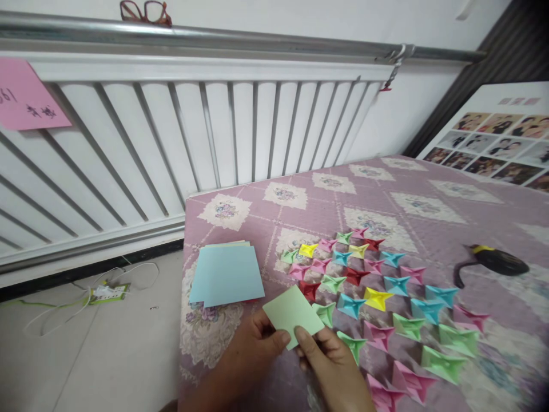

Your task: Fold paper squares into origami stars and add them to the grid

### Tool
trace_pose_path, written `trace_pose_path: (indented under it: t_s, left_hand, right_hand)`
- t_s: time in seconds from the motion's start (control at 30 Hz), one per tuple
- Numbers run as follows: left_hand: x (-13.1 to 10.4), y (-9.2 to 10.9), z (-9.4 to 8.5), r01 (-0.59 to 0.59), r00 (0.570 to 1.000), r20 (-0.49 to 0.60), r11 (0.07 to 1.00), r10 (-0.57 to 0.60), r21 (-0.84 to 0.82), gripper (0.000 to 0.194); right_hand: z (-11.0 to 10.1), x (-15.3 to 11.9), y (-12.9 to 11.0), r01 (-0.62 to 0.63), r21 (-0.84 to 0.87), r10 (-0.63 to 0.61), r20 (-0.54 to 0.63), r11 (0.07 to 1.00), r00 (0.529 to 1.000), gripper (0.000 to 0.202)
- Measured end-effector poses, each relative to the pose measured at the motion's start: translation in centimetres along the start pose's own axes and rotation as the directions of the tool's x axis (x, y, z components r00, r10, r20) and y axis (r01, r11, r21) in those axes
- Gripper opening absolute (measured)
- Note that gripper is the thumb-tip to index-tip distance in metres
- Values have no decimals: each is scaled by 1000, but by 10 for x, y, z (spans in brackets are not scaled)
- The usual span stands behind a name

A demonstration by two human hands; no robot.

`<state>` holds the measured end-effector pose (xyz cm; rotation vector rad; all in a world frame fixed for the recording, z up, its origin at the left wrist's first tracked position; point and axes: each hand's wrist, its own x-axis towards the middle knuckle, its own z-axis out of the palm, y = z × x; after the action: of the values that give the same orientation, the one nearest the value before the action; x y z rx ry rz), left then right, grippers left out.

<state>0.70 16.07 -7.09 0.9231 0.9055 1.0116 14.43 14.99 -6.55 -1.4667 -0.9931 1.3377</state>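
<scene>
A light green square of paper (291, 312) is held up over the table between both hands. My left hand (263, 343) pinches its lower left side, thumb on top. My right hand (323, 357) grips the lower right edge, its thumb also lying on the paper and the fingers curled beneath. Just beyond the left hand lies a stack of coloured paper (227, 277) with light blue sheets on top. To the right, several folded paper stars (351, 306) in pink, green, blue, red and yellow stand in rows.
A patterned purple tablecloth (266, 223) covers the table. A black object with a yellow band (500, 260) lies at the right. Behind are a white radiator (240, 126) and a photo board (493, 137). A power strip (109, 293) with cables sits on the floor at left.
</scene>
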Motion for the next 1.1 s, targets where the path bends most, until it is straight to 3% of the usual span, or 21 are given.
trace_pose_path:
  t_s: [0.53,0.67,0.77,0.9,1.0,1.1]
  left_hand:
    - [-6,2,-9,1,997,-74,983,12,184,30]
    - [-18,10,-13,2,1000,-3,966,-1,258,29]
    - [-31,13,-12,-10,996,84,959,-14,283,35]
    - [-49,7,-4,-1,994,102,949,-32,314,40]
    - [-62,-4,4,10,999,31,947,-20,322,28]
    - [-74,-20,9,52,989,-151,941,-1,335,12]
  right_hand:
    - [-11,0,-5,105,-92,-97,83,990,992,43]
    - [-11,-1,-12,8,7,-9,120,1000,993,45]
    - [-9,-7,-16,-76,114,45,258,991,965,49]
    - [-8,-14,-10,-132,104,91,327,986,941,36]
    - [-10,-17,-3,-116,36,96,346,993,933,32]
    - [-12,-19,3,-66,-8,64,363,998,929,31]
